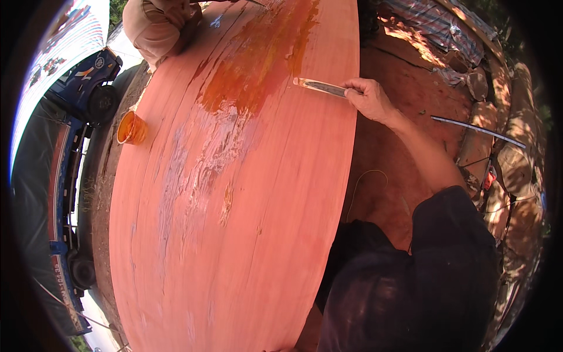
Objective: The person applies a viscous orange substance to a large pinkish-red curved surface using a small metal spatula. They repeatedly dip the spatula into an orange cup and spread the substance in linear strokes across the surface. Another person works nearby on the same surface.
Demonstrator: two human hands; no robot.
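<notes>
My right hand (372, 101) is closed around one end of a long, narrow, flat tool (322, 87) with a grey face and a pale tip; its exact kind is unclear. It is held over the right side of a long reddish wood slab (281, 193), its tip close to a wet amber coating (246, 73) spread over the slab's far half. A sliver of skin at the lower edge of the picture may be my left hand (282, 350); its fingers cannot be made out. At the slab's left edge stands an orange cup (132, 128).
A co-worker in tan clothing (158, 29) is at the far left end, with a thin tool over the coating. Cracks and glossy patches (217, 152) run along the slab. Left is a blue truck (73, 141); right, stacked logs (516, 158) and a thin strip (478, 130).
</notes>
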